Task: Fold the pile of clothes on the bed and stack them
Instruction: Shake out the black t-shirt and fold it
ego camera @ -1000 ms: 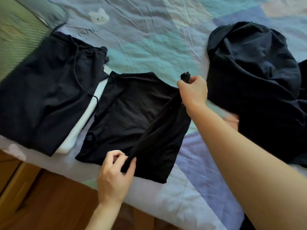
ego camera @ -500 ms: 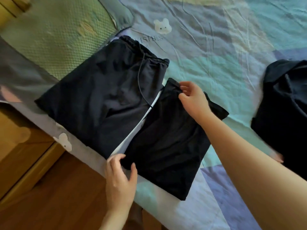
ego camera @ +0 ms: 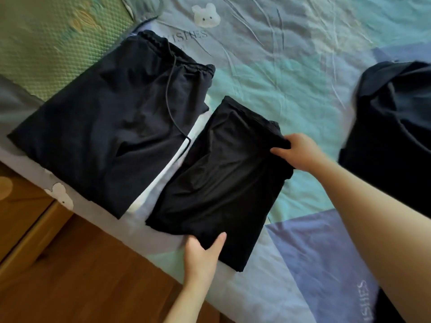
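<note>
Two hands work on one black folded garment lying flat near the bed's near edge. The left hand is at the garment's near edge, its thumb lying on top of the cloth and its fingers tucked beneath, so it pinches that edge. The right hand is at the garment's far right corner, thumb on top and fingers hidden under the fabric, gripping that corner.

Just left of this garment lies a larger folded pair of dark drawstring trousers, its gathered waistband at the far end and a thin cord trailing down its front. A strip of white cloth shows between the two, under the trousers' right edge and touching the black garment's left side. At the right edge of the view, well apart from the folded pieces, sits a rumpled heap of dark clothes.

All of it rests on a bed sheet in pale blue, green and purple, printed with white bunnies. A green textured mat lies at the far left. Wooden floor shows near the bed's edge.
</note>
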